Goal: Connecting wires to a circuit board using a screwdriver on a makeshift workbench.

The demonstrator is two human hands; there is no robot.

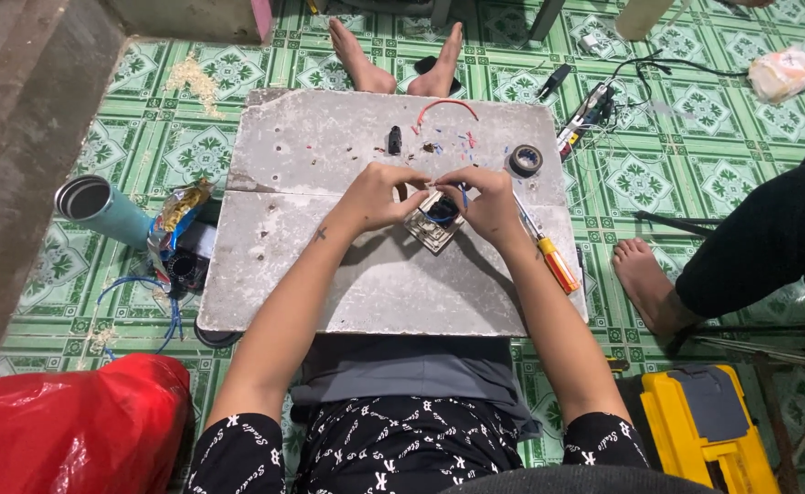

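My left hand (379, 195) and my right hand (485, 201) meet over a small square electrical part (431, 227) that rests on a pale stone slab (329, 274). Both hands pinch thin blue wires (442, 218) rising from the part. Fingers hide most of the wire ends. A screwdriver with an orange handle (556, 262) lies just right of my right wrist. A roll of black tape (525, 160), a red wire (446, 104), a small black part (394, 140) and bits of cut insulation lie on the slab beyond my hands.
Another person's bare feet (402, 64) rest at the slab's far edge; a second person's foot and dark trouser leg (695, 274) are at right. A teal cup (101, 209), red plastic bag (73, 430), yellow toolbox (704, 430) and cables (603, 101) sit on the green tiled floor.
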